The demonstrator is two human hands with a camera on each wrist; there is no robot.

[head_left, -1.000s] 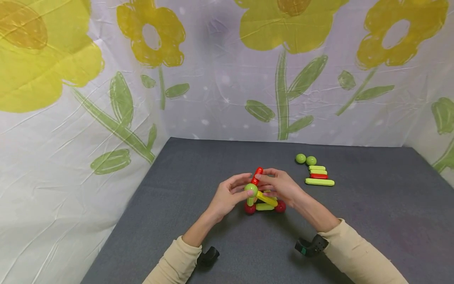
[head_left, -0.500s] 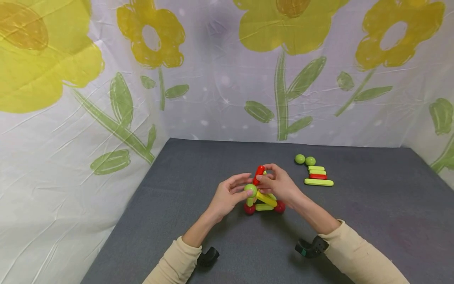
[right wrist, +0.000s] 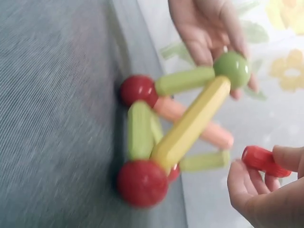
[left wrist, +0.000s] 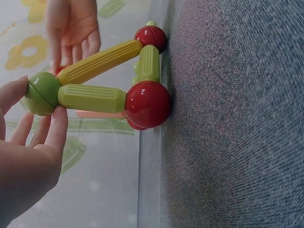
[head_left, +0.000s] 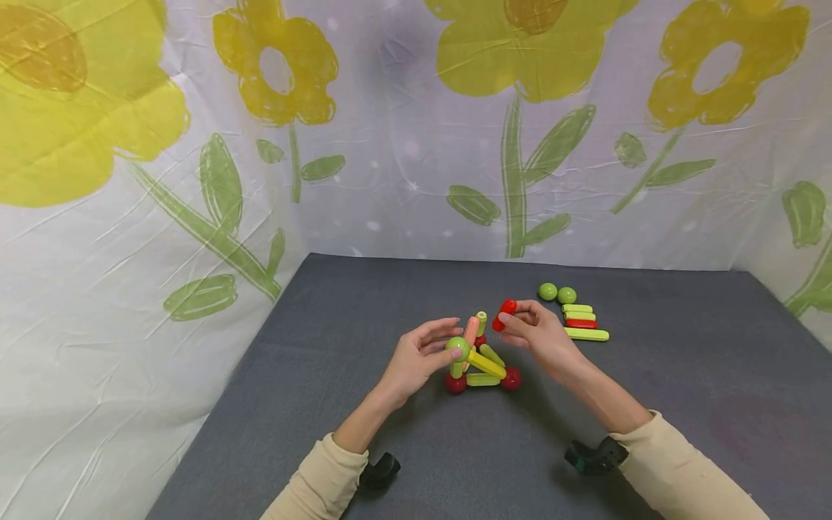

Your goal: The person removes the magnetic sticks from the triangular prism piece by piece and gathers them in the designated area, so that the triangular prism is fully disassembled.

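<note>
**Two hands at a small stick-and-ball frame, one red stick held clear of it**

A little frame of sticks and balls (head_left: 477, 361) stands near the middle of a grey surface (head_left: 650, 375). Red balls sit at its base, with green, yellow and peach sticks rising between them.

The left hand (head_left: 416, 357) is at 9 o'clock of the frame. Its thumb and fingertips pinch the green ball (head_left: 458, 349) at the top corner, where a green and a yellow stick meet.

The right hand (head_left: 536, 336) is at about 2 o'clock, apart from the frame. Its thumb and fingers pinch a short red stick (head_left: 503, 315), which touches nothing else.

Further out toward 2 o'clock lie spare pieces — two green balls (head_left: 557, 293) and a row of green and red sticks (head_left: 581, 321).

To handle this well, the left hand's pinch on the top ball likely needs to stay light and steady — the frame probably tips easily. The red stick is best held near one end, leaving the other end free.
</note>
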